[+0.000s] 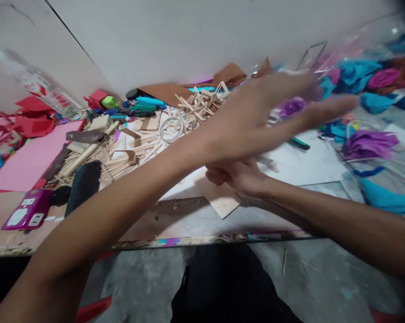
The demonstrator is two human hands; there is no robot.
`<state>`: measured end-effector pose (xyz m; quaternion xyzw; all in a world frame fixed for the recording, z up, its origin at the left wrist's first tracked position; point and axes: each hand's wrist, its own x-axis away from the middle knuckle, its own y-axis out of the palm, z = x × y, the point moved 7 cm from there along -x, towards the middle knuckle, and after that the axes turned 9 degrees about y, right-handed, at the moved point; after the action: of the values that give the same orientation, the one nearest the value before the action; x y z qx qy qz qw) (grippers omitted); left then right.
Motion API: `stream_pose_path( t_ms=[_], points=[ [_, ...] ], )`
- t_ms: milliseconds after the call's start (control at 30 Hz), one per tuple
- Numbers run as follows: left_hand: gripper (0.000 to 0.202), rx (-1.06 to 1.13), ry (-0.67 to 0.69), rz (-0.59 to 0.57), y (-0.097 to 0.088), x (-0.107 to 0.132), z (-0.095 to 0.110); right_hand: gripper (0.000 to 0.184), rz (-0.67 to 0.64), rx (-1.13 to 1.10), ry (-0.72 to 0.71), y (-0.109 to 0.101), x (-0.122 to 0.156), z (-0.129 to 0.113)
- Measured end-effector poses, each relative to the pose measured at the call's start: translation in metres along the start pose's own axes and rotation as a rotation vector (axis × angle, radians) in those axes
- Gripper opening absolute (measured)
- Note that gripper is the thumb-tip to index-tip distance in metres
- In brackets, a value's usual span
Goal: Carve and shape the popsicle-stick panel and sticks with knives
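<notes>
Left hand point(253, 119): released, fingers outstretched, above the right hand point(241, 177)
Right hand: curled at the board point(224, 205); cannot tell whether it grips
Board: near the front edge of the table point(182, 220)
Sticks point(198, 107): heaped toward the back edge

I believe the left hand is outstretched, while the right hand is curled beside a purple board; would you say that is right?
Not quite: the board is pale tan, not purple, as the head view shows. The left hand is outstretched, and the right hand is curled beside the board.
</notes>
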<state>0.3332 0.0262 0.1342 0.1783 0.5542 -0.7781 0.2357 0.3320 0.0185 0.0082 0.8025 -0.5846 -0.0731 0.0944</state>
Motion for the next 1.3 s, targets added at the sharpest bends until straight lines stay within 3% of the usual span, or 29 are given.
stream_pose_path(
  t_ms=[100,133,167,233,367,567,667,800,1000,1133,1233,1300],
  points=[
    [0.032,-0.012,0.067,0.352,-0.027,0.038,-0.016,0.048,-0.001,-0.168,-0.105,-0.004,0.01,-0.032],
    [0.037,-0.014,-0.043,0.441,-0.031,0.057,-0.029,0.05,-0.001,-0.233,-0.135,-0.006,0.014,-0.044],
    [0.037,-0.038,-0.106,0.442,-0.029,0.075,-0.038,0.05,0.001,-0.262,-0.154,-0.009,0.018,-0.053],
    [0.033,-0.094,-0.241,0.302,-0.014,0.107,-0.051,0.054,0.005,-0.267,-0.175,-0.01,0.023,-0.064],
    [0.024,-0.117,-0.32,0.145,0.004,0.147,-0.059,0.054,-0.043,-0.207,-0.126,0.001,0.022,-0.052],
    [0.029,-0.106,-0.226,-0.102,0.011,0.144,-0.051,0.061,-0.01,-0.347,-0.082,-0.001,0.017,-0.042],
    [0.047,-0.064,-0.178,-0.237,0.014,0.146,-0.045,0.055,-0.086,-0.265,-0.007,0.005,0.016,-0.037],
    [0.069,-0.061,-0.175,-0.361,0.018,0.154,-0.048,0.058,-0.04,-0.34,-0.004,0.003,0.016,-0.033],
    [0.056,-0.028,-0.128,-0.29,0.014,0.155,-0.057,0.068,-0.121,-0.425,0.093,-0.007,0.008,-0.038],
    [0.053,0.035,0.031,-0.104,0.009,0.145,-0.04,0.069,0.002,-0.452,0.06,-0.033,0.001,-0.039],
    [0.021,0.094,0.127,-0.029,0.015,0.138,-0.024,0.064,0.075,-0.378,0.088,-0.037,-0.002,-0.029],
    [0.015,0.101,0.146,0.0,0.018,0.136,-0.019,0.057,0.109,-0.382,0.088,-0.035,-0.004,-0.025]
  ],
)
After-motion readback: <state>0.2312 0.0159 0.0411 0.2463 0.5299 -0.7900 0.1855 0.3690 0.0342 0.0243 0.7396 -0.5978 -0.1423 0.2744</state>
